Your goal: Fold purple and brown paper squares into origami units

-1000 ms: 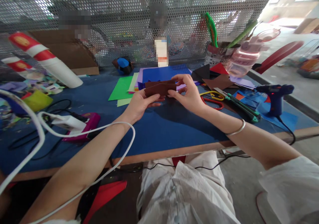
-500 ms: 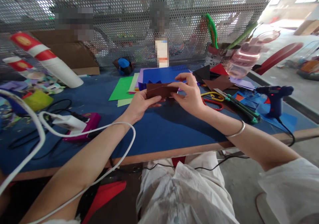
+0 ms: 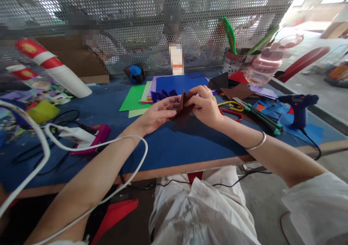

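Observation:
A folded piece of brown paper (image 3: pixel 183 111) is between my two hands, just above the blue tabletop, with one flap standing up. My right hand (image 3: pixel 206 105) pinches its right side, fingers curled. My left hand (image 3: pixel 160 115) holds the left side with fairly straight fingers, its thumb and fingertips against the paper. Behind the left fingers stand pointed folded blue-purple paper pieces (image 3: pixel 163 94). Past them lies a stack of coloured paper with a blue sheet (image 3: pixel 174 83) on top and a green sheet (image 3: pixel 133 97) at its left.
Scissors (image 3: pixel 232 107), a green cutter knife (image 3: pixel 263 118) and a blue glue gun (image 3: pixel 299 107) lie to the right. A pink bottle (image 3: pixel 265 65) stands behind. At left are a purple power strip (image 3: pixel 91 139), a looping white cable (image 3: pixel 145 154) and white-red tubes (image 3: pixel 62 74). Perforated metal (image 3: pixel 130 31) closes the back.
The brown paper, a flat strip before, now has a flap bent upright. My left fingers have straightened and spread along it; my right hand has curled and moved slightly lower.

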Demonstrator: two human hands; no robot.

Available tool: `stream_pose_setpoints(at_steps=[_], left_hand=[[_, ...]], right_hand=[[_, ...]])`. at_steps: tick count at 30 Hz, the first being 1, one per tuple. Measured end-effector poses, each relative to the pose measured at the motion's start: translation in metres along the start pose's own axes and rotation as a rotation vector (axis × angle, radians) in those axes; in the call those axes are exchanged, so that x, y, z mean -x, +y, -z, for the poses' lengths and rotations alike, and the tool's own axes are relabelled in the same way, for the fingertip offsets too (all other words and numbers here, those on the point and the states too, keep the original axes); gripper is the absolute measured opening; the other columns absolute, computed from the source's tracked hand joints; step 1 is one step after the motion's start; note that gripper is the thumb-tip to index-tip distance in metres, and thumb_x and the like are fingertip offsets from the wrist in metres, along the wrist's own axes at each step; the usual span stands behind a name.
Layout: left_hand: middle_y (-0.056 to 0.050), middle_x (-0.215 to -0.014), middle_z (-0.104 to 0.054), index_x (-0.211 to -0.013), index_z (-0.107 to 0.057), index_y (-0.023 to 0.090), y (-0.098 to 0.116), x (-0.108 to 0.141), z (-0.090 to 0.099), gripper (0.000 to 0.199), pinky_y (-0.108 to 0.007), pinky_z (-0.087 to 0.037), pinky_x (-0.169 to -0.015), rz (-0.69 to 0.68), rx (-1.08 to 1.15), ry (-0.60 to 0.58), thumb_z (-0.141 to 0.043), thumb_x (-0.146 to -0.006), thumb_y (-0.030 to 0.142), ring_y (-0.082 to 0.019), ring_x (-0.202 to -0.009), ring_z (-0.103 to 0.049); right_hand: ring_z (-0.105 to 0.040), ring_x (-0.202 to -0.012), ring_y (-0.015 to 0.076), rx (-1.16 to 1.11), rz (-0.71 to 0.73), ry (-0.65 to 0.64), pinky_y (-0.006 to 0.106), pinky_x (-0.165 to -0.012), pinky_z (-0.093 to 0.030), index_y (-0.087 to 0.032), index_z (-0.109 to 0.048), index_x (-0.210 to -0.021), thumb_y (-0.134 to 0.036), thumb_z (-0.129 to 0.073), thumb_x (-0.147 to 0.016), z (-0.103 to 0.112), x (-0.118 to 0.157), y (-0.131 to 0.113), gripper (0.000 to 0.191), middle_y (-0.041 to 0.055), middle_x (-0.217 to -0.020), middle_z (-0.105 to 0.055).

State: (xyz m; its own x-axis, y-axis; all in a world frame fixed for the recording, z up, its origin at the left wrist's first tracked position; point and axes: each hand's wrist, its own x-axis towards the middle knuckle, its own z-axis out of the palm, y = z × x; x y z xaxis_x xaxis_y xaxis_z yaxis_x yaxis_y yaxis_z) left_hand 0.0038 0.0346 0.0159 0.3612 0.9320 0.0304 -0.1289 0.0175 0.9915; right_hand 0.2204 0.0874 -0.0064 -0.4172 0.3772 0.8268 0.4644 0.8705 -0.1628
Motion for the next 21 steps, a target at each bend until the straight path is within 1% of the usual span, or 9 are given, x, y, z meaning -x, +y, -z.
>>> stream_pose_setpoints(at_steps=[2,5,7,8,9,12,15,18,21], left_hand=[[-0.009,-0.127,-0.072,-0.128,-0.068,0.026,-0.003,-0.001,-0.002,0.064,-0.045,-0.054,-0.105,-0.018,-0.064,0.014,-0.087,-0.067,0.028,-0.033,-0.127,-0.064],[-0.009,-0.138,-0.067,-0.137,-0.061,0.027,-0.005,-0.002,-0.008,0.085,-0.046,-0.051,-0.110,-0.083,-0.131,-0.027,-0.094,-0.059,0.026,-0.036,-0.136,-0.057],[-0.008,-0.140,-0.066,-0.139,-0.060,0.027,-0.007,-0.001,-0.011,0.093,-0.046,-0.051,-0.110,-0.098,-0.153,0.005,-0.096,-0.053,0.024,-0.036,-0.136,-0.056],[-0.008,-0.139,-0.067,-0.136,-0.062,0.026,-0.008,-0.002,-0.011,0.091,-0.045,-0.052,-0.110,-0.091,-0.149,0.051,-0.097,-0.052,0.024,-0.035,-0.134,-0.058],[-0.008,-0.135,-0.069,-0.131,-0.065,0.025,-0.009,-0.002,-0.010,0.085,-0.045,-0.053,-0.108,-0.082,-0.143,0.105,-0.096,-0.052,0.025,-0.033,-0.129,-0.062],[-0.009,-0.113,-0.077,-0.111,-0.073,0.018,-0.014,-0.005,-0.005,0.058,-0.044,-0.060,-0.092,-0.059,-0.120,0.224,-0.093,-0.060,0.036,-0.031,-0.106,-0.072],[-0.008,-0.098,-0.079,-0.099,-0.074,0.017,-0.016,-0.007,0.002,0.045,-0.040,-0.063,-0.077,-0.057,-0.081,0.284,-0.090,-0.062,0.036,-0.027,-0.089,-0.074],[-0.007,-0.097,-0.079,-0.097,-0.074,0.018,-0.013,-0.007,0.004,0.039,-0.036,-0.063,-0.074,-0.073,-0.033,0.342,-0.089,-0.063,0.032,-0.025,-0.086,-0.075],[-0.007,-0.097,-0.080,-0.095,-0.076,0.018,-0.008,-0.006,0.003,0.034,-0.035,-0.064,-0.073,-0.075,0.004,0.374,-0.087,-0.065,0.029,-0.025,-0.087,-0.076]], right_hand=[[-0.057,-0.094,0.0221,0.009,0.022,0.006,0.039,-0.082,-0.041,-0.023,-0.071,-0.080,0.001,-0.051,-0.076,0.000,0.000,-0.001,0.031,0.0047,-0.102,-0.067],[-0.056,-0.093,0.0221,0.034,-0.004,0.021,0.039,-0.081,-0.039,-0.022,-0.072,-0.080,0.001,-0.050,-0.076,0.000,0.000,-0.002,0.032,0.0047,-0.101,-0.067],[-0.056,-0.093,0.0223,0.041,-0.038,0.016,0.039,-0.082,-0.039,-0.023,-0.072,-0.081,0.001,-0.050,-0.075,0.000,0.000,-0.001,0.033,0.0046,-0.101,-0.067],[-0.056,-0.093,0.0223,0.042,-0.046,0.016,0.039,-0.082,-0.039,-0.023,-0.072,-0.080,0.002,-0.050,-0.075,0.000,0.000,-0.001,0.034,0.0046,-0.100,-0.067],[-0.056,-0.093,0.0221,0.042,-0.046,0.019,0.039,-0.081,-0.039,-0.023,-0.072,-0.080,0.002,-0.049,-0.075,-0.001,0.000,-0.001,0.034,0.0047,-0.100,-0.067],[-0.057,-0.091,0.0214,0.052,-0.002,0.036,0.038,-0.081,-0.040,-0.022,-0.073,-0.080,0.003,-0.049,-0.077,-0.001,0.000,-0.002,0.035,0.0049,-0.097,-0.067],[-0.058,-0.095,0.0233,0.102,0.045,0.020,0.040,-0.083,-0.041,-0.024,-0.076,-0.094,-0.004,-0.057,-0.084,0.001,0.000,-0.006,0.029,0.0064,-0.104,-0.068],[-0.057,-0.106,0.0264,0.149,0.140,-0.053,0.043,-0.089,-0.040,-0.029,-0.075,-0.110,-0.016,-0.066,-0.089,0.005,0.000,-0.012,0.027,0.0068,-0.117,-0.068],[-0.055,-0.114,0.0271,0.152,0.241,-0.133,0.045,-0.094,-0.037,-0.032,-0.074,-0.112,-0.022,-0.066,-0.092,0.008,0.001,-0.015,0.023,0.0056,-0.123,-0.068]])
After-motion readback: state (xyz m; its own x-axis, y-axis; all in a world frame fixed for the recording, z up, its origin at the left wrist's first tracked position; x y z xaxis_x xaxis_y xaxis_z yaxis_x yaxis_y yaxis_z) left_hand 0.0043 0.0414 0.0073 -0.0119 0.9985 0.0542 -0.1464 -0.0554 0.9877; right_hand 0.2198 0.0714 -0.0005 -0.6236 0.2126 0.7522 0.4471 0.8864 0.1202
